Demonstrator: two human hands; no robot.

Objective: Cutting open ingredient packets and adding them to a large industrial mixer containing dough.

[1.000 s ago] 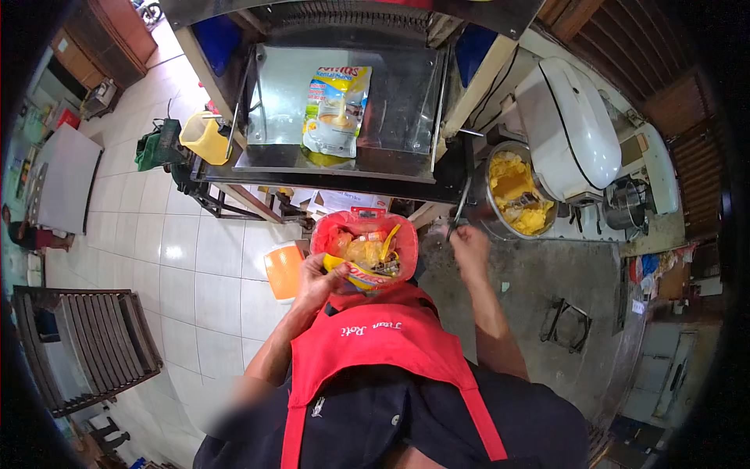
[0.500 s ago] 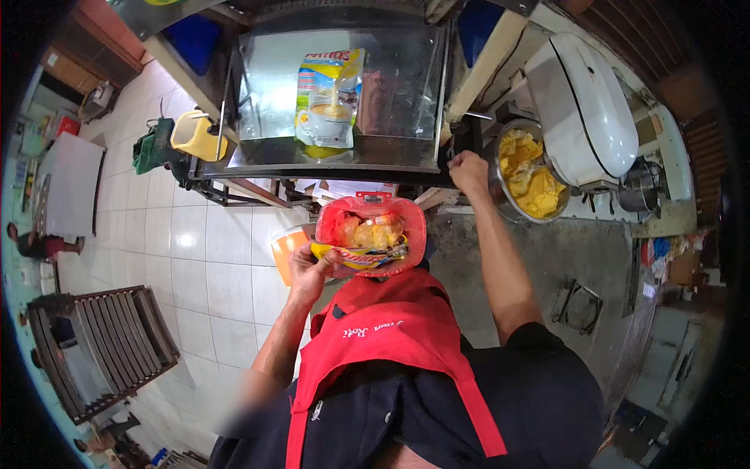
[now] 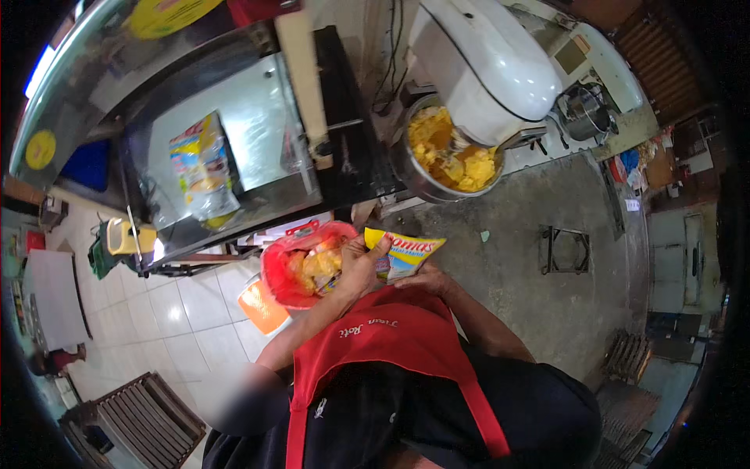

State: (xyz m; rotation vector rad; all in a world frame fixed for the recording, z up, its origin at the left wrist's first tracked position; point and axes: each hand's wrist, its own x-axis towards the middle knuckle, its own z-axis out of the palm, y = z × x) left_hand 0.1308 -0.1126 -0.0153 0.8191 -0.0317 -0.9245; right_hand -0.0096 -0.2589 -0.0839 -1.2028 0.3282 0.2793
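Note:
My left hand (image 3: 361, 266) grips the left end of a yellow printed pouch (image 3: 404, 256), held level above my apron. My right hand (image 3: 424, 280) is closed on the pouch's lower right part, its fingertips partly hidden behind it. Just left of the pouch is a red lined bin (image 3: 285, 285) holding crumpled wrappers and plastic. A second printed pouch (image 3: 199, 160) lies on the metal shelf (image 3: 254, 129) up and to the left.
A white stand mixer (image 3: 484, 62) stands over a steel bowl (image 3: 441, 187) of yellow mixture, front right. A yellow container (image 3: 125, 234) hangs left of the shelf; an orange-topped box (image 3: 262, 305), slatted rack (image 3: 137, 422) and metal frame (image 3: 562, 250) are around me.
The view has swung rightward. My left hand has lifted the pouch rightward out of the bin. My right hand, earlier with scissors then at the rack, has come down onto the pouch without them.

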